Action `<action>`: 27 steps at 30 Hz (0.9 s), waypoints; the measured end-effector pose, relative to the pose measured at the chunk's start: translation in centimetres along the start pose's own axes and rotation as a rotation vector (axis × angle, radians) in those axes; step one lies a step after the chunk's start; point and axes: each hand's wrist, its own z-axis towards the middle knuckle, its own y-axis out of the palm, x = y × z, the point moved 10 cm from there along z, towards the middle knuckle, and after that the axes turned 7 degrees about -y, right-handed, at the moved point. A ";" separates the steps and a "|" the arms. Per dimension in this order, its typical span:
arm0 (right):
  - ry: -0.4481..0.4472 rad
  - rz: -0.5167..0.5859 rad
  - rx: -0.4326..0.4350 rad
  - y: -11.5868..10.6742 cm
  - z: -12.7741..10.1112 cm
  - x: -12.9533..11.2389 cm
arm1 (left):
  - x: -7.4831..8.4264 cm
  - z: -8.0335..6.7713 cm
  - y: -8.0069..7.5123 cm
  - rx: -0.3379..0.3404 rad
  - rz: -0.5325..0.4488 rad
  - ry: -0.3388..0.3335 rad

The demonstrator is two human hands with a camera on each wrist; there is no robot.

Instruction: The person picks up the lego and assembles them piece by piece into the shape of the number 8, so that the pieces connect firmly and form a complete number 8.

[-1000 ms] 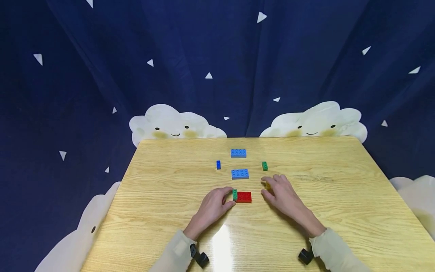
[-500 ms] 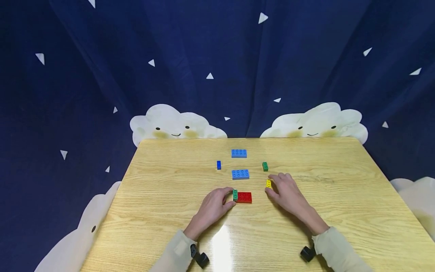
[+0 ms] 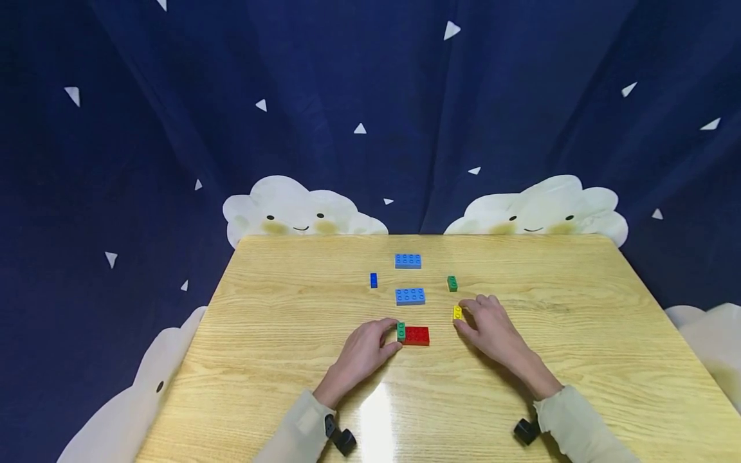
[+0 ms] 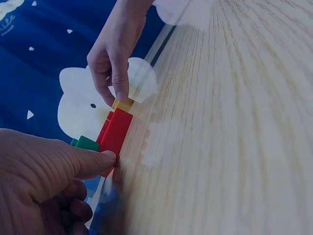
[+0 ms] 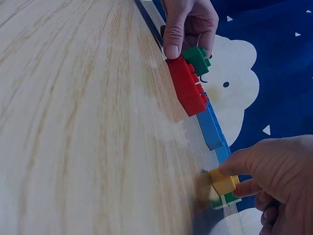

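Note:
On the wooden table (image 3: 278,321) lies a red brick (image 3: 418,335) with a small green brick (image 3: 401,330) on its left end. My left hand (image 3: 370,350) pinches that end, thumb (image 4: 93,161) against the red brick (image 4: 116,131) and fingers by the green one (image 5: 197,58). To the right, my right hand (image 3: 492,328) pinches a small yellow brick (image 3: 457,312) that sits on the table, held between thumb and fingertips (image 5: 222,182). The yellow brick (image 4: 122,104) lies just beyond the red brick's right end.
Two light blue bricks (image 3: 410,296) (image 3: 408,260) lie behind the red one. A small dark blue brick (image 3: 373,280) is to their left and a second green brick (image 3: 452,283) to their right. Dark blue curtains with white clouds surround the table.
My right hand has shifted slightly to the right, so the yellow brick now shows at its fingertips. The left hand and the other bricks have not moved.

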 end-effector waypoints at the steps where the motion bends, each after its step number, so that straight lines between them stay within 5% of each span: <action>1: -0.002 -0.001 0.002 0.0 0.0 0.0 | 0.0 0.0 0.0 -0.002 -0.001 -0.003; 27: -0.011 0.031 0.003 -0.5 0.2 -2.0 | 0.3 -0.1 -0.2 -0.002 -0.015 -0.004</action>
